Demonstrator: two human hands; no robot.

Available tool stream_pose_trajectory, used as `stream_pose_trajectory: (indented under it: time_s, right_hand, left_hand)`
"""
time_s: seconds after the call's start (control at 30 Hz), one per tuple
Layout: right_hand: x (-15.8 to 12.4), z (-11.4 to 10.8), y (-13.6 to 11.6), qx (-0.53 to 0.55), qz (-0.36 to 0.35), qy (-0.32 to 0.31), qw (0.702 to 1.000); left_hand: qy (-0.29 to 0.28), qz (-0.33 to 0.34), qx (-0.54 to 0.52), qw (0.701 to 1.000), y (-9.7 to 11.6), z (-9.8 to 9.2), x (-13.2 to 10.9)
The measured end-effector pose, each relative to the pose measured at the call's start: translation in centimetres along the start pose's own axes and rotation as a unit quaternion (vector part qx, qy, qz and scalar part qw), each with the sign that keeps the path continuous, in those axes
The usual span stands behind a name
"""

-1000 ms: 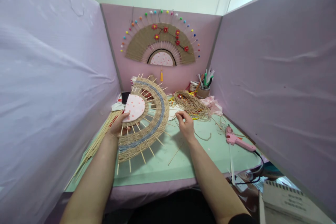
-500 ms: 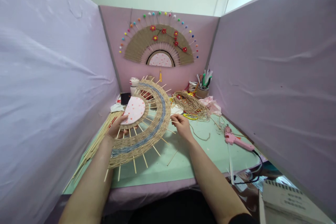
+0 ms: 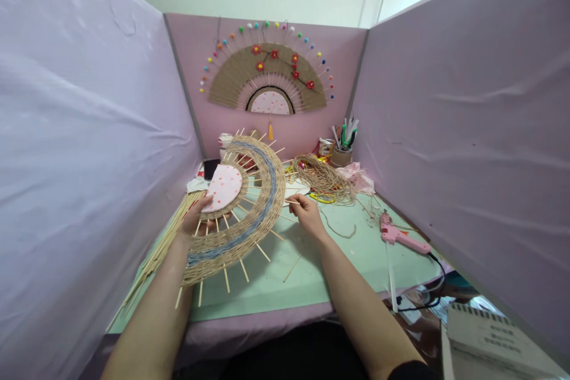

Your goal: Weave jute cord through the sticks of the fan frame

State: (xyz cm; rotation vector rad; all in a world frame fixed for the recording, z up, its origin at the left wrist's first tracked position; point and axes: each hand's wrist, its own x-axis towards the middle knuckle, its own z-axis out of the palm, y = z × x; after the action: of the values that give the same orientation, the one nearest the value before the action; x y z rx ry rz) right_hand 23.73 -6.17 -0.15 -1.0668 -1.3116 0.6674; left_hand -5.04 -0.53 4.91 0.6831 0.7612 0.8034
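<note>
A half-round woven fan (image 3: 269, 202) of tan cord with a blue-grey band is held tilted above the table. Thin wooden sticks radiate through it, and their ends stick out past the outer edge. My left hand (image 3: 198, 214) grips the fan at its inner half-disc, with the thumb on the white, red-dotted cloth (image 3: 226, 186) and the other fingers behind. At the fan's right edge my right hand (image 3: 305, 214) is closed, thumb and forefinger pinching the end of one thin stick. A loose stick (image 3: 293, 268) lies on the green tabletop (image 3: 262, 294) below.
A bundle of long sticks (image 3: 154, 249) lies at the left. Behind are a heap of cord (image 3: 323, 178) and a tool pot (image 3: 341, 157). A pink glue gun (image 3: 403, 238) with a cable rests at the right. A finished fan (image 3: 231, 80) hangs on the back panel.
The fan and both hands appear slightly farther left, while the whole view has also shifted a little. The grips of both hands look the same.
</note>
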Motion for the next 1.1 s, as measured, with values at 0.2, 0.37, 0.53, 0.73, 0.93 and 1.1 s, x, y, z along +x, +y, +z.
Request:
stream_pose_trajectory:
  time_s: [0.2, 0.37, 0.53, 0.73, 0.93, 1.1]
  right_hand:
    - [0.1, -0.1, -0.1, -0.012, 0.015, 0.042, 0.999]
    - [0.2, -0.4, 0.1, -0.019, -0.013, 0.106, 0.994]
    - [0.2, -0.9, 0.1, -0.05, -0.06, 0.174, 0.982]
    - [0.1, -1.3, 0.1, -0.08, -0.125, 0.213, 0.966]
    - [0.2, -1.5, 0.1, -0.069, -0.128, 0.226, 0.963]
    - [0.6, -1.9, 0.3, 0.0, -0.092, 0.193, 0.977]
  left_hand:
    - [-0.061, -0.011, 0.006, 0.998, 0.0, -0.8, 0.3]
    - [-0.037, 0.006, 0.036, 0.999, -0.3, -0.8, 0.5]
    - [-0.022, 0.033, 0.066, 0.997, -0.8, -0.6, 0.5]
    - [-0.042, 0.031, 0.066, 0.996, -0.9, -1.3, 0.9]
    - [-0.032, 0.04, 0.062, 0.997, -0.9, -2.0, 1.1]
    - [-0.027, 0.037, 0.033, 0.998, -1.0, -2.2, 1.2]
